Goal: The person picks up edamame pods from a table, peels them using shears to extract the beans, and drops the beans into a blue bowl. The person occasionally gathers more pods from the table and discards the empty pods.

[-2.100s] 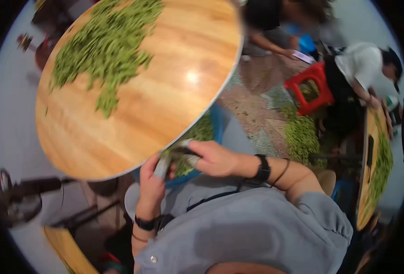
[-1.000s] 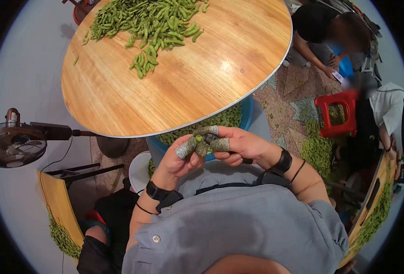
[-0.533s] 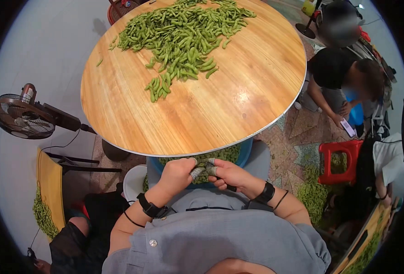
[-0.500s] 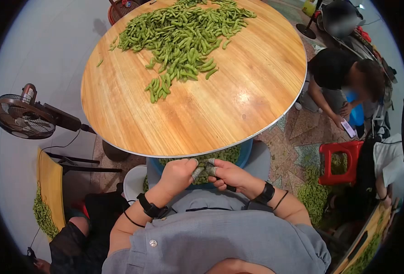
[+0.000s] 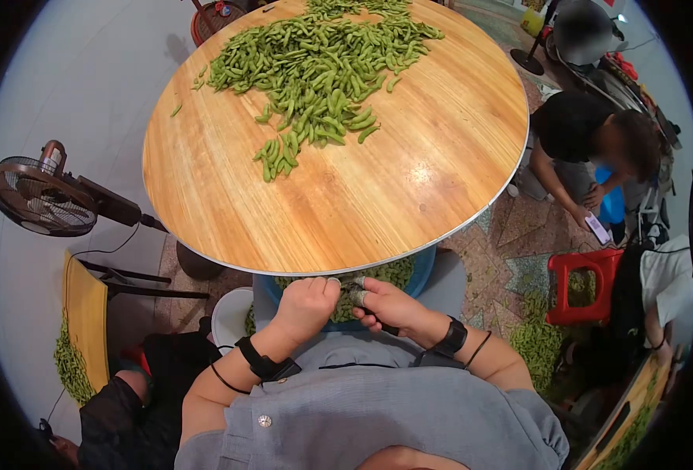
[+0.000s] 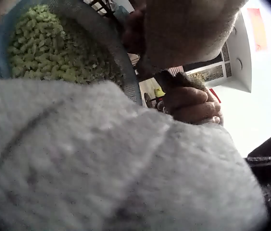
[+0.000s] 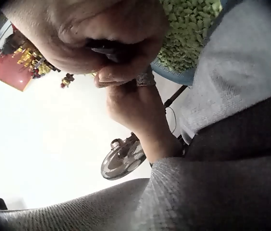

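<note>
Over the blue basin (image 5: 426, 266), my left hand (image 5: 306, 307) is curled, its fingertips close to those of my right hand (image 5: 393, 304). What lies between the fingertips is mostly hidden; a small green pod seems pinched there. Grey bands wrap several fingertips. My right fingers curl round a dark object (image 7: 110, 50), seen inside the palm in the right wrist view. Green pieces (image 6: 41, 48) fill the basin in the left wrist view. Beyond both hands, a pile of green pods (image 5: 319, 66) lies on the round wooden table (image 5: 229, 188).
A white bucket (image 5: 231, 319) stands left of the basin, and a fan (image 5: 45, 196) is farther left. At right are a red stool (image 5: 558, 288), pods on the floor (image 5: 534, 337) and a crouching person with a phone (image 5: 597, 229). Other tables border both sides.
Since the earliest frame, the view has shifted, bringing the fan and more of the pod pile into sight. Over the last half second, my hands have moved slightly, staying close together.
</note>
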Demonstrator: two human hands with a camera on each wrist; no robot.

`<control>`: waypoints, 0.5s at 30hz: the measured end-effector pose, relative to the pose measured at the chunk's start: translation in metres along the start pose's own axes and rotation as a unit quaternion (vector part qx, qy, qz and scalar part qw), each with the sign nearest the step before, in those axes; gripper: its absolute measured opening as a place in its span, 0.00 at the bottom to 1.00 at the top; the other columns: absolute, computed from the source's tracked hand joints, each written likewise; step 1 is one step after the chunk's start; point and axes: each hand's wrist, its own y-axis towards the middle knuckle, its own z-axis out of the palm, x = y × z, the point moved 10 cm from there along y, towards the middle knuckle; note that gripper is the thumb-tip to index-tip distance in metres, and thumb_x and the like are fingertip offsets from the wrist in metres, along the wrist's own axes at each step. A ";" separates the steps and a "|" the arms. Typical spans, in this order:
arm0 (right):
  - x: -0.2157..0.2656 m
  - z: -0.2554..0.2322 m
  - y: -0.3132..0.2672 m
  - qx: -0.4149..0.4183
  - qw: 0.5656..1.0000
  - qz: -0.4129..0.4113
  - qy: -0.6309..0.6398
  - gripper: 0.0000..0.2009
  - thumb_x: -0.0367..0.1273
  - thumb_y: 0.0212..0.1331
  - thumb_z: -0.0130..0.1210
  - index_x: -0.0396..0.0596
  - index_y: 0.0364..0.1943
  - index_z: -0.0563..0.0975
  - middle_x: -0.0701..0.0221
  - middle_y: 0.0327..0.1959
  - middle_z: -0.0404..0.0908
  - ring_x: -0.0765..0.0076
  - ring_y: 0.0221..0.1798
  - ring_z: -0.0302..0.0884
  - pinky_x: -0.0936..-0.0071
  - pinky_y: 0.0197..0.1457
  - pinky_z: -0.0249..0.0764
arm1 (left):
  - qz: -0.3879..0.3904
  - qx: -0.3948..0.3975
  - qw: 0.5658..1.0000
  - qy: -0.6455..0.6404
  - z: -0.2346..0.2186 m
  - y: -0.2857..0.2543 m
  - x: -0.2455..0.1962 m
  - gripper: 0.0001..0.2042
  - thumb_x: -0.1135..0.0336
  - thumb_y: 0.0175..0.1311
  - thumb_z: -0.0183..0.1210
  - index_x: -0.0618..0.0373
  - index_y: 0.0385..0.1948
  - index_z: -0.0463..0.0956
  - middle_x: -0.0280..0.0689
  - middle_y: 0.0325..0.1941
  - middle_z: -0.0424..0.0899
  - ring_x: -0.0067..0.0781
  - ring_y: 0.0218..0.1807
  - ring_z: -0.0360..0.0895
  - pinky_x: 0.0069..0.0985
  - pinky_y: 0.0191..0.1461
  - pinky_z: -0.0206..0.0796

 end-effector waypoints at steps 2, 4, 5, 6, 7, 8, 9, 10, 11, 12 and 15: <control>0.000 0.002 0.001 -0.005 1.000 -0.011 -0.014 0.06 0.29 0.62 0.40 0.49 0.40 0.68 0.77 0.24 0.69 0.86 0.19 0.62 0.86 0.16 0.60 | -0.001 -0.007 1.000 0.021 -0.004 -0.004 0.000 0.05 0.71 0.45 0.53 0.53 0.20 0.65 0.35 0.18 0.68 0.33 0.22 0.73 0.28 0.24 0.66; 0.001 0.006 0.000 -0.010 0.999 -0.014 -0.032 0.06 0.29 0.62 0.40 0.50 0.40 0.68 0.78 0.23 0.69 0.86 0.18 0.62 0.86 0.16 0.59 | -0.028 -0.005 0.999 -0.018 -0.002 -0.011 0.008 0.05 0.71 0.46 0.54 0.55 0.20 0.66 0.37 0.19 0.70 0.35 0.23 0.74 0.29 0.25 0.67; 0.002 0.008 0.000 -0.015 0.999 -0.017 -0.045 0.06 0.29 0.62 0.41 0.51 0.41 0.69 0.79 0.22 0.68 0.86 0.18 0.62 0.86 0.15 0.59 | -0.054 0.001 0.997 -0.057 -0.001 -0.015 0.014 0.05 0.72 0.48 0.55 0.57 0.20 0.68 0.38 0.19 0.72 0.37 0.23 0.75 0.29 0.25 0.67; 0.001 0.007 0.000 -0.035 0.998 -0.011 -0.060 0.06 0.30 0.62 0.41 0.51 0.41 0.70 0.79 0.21 0.68 0.86 0.17 0.61 0.87 0.15 0.58 | -0.058 0.006 0.996 -0.064 -0.001 -0.016 0.017 0.05 0.72 0.48 0.55 0.57 0.20 0.68 0.38 0.19 0.72 0.37 0.23 0.75 0.29 0.25 0.67; 0.003 0.009 0.000 -0.033 0.997 -0.024 -0.071 0.07 0.30 0.62 0.42 0.51 0.41 0.70 0.79 0.21 0.68 0.86 0.16 0.61 0.87 0.14 0.57 | -0.093 -0.011 0.985 -0.145 -0.005 -0.015 0.026 0.04 0.72 0.51 0.55 0.59 0.22 0.69 0.38 0.19 0.74 0.35 0.24 0.76 0.28 0.26 0.68; 0.002 0.011 -0.001 -0.031 0.996 -0.032 -0.078 0.07 0.30 0.62 0.42 0.51 0.41 0.71 0.79 0.21 0.68 0.86 0.16 0.61 0.87 0.14 0.57 | -0.132 -0.023 0.965 -0.225 -0.007 -0.019 0.033 0.04 0.73 0.53 0.55 0.61 0.23 0.71 0.38 0.20 0.76 0.33 0.24 0.77 0.27 0.26 0.68; 0.004 0.012 -0.002 -0.039 0.993 -0.047 -0.097 0.08 0.29 0.61 0.42 0.50 0.42 0.71 0.79 0.21 0.68 0.86 0.16 0.61 0.86 0.15 0.57 | -0.242 0.019 0.895 -0.375 0.007 -0.027 0.044 0.03 0.73 0.56 0.55 0.62 0.24 0.73 0.37 0.21 0.77 0.29 0.24 0.76 0.25 0.27 0.69; 0.008 0.013 -0.003 -0.046 0.990 -0.066 -0.120 0.09 0.28 0.61 0.42 0.50 0.43 0.72 0.79 0.21 0.68 0.86 0.17 0.61 0.86 0.15 0.57 | -0.342 0.055 0.790 -0.506 0.024 -0.037 0.047 0.04 0.74 0.58 0.54 0.63 0.26 0.74 0.35 0.22 0.78 0.25 0.24 0.76 0.24 0.27 0.69; 0.011 0.016 -0.003 -0.046 0.984 -0.097 -0.142 0.13 0.27 0.60 0.41 0.48 0.47 0.71 0.79 0.20 0.68 0.85 0.17 0.61 0.85 0.17 0.58 | -0.367 0.041 0.751 -0.548 0.033 -0.045 0.050 0.05 0.74 0.61 0.50 0.61 0.28 0.75 0.32 0.23 0.78 0.20 0.23 0.73 0.21 0.27 0.67; 0.006 0.016 -0.002 -0.047 0.984 -0.093 -0.142 0.13 0.27 0.60 0.41 0.48 0.47 0.71 0.79 0.20 0.68 0.85 0.17 0.61 0.85 0.17 0.58 | -0.370 0.043 0.748 -0.550 0.037 -0.048 0.052 0.05 0.74 0.61 0.50 0.61 0.28 0.75 0.32 0.23 0.78 0.20 0.23 0.73 0.21 0.27 0.67; 0.007 0.020 -0.006 -0.026 0.983 -0.132 -0.128 0.12 0.28 0.60 0.44 0.47 0.48 0.71 0.79 0.21 0.69 0.84 0.17 0.61 0.85 0.18 0.58 | -0.437 0.084 0.550 -0.706 0.058 -0.067 0.044 0.05 0.70 0.65 0.51 0.58 0.33 0.75 0.31 0.24 0.78 0.19 0.22 0.71 0.16 0.24 0.62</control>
